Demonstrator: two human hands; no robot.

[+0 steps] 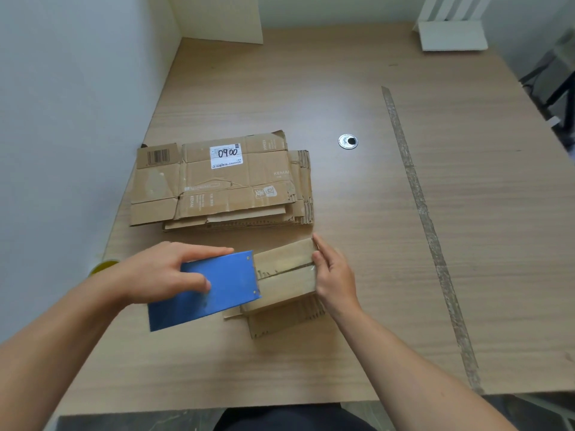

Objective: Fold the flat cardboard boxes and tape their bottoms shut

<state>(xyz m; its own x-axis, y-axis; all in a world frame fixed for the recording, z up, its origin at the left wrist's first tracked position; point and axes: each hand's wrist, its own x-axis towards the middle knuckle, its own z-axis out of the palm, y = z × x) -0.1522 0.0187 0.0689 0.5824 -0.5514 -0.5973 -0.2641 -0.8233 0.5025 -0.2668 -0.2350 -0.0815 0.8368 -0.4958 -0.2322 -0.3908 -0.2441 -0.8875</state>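
While the left hand [161, 272] is gripping a blue flat tape dispenser [217, 287] on the seam of a small brown cardboard box [284, 275], the right hand [334, 276] is clasping its other end, with flat brown cartons [217, 185] stacked beyond both grips, seemingly awaiting folding.

Office desk [311, 88] with cable grommet [348, 141]

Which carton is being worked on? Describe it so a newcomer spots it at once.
On the light wooden table, look nearer than the stack of flattened brown cardboard boxes. The small folded brown cardboard box lies there, right hand gripping its end, left hand holding a blue tape dispenser against it. Unlike the flat stack, it is folded into a block.
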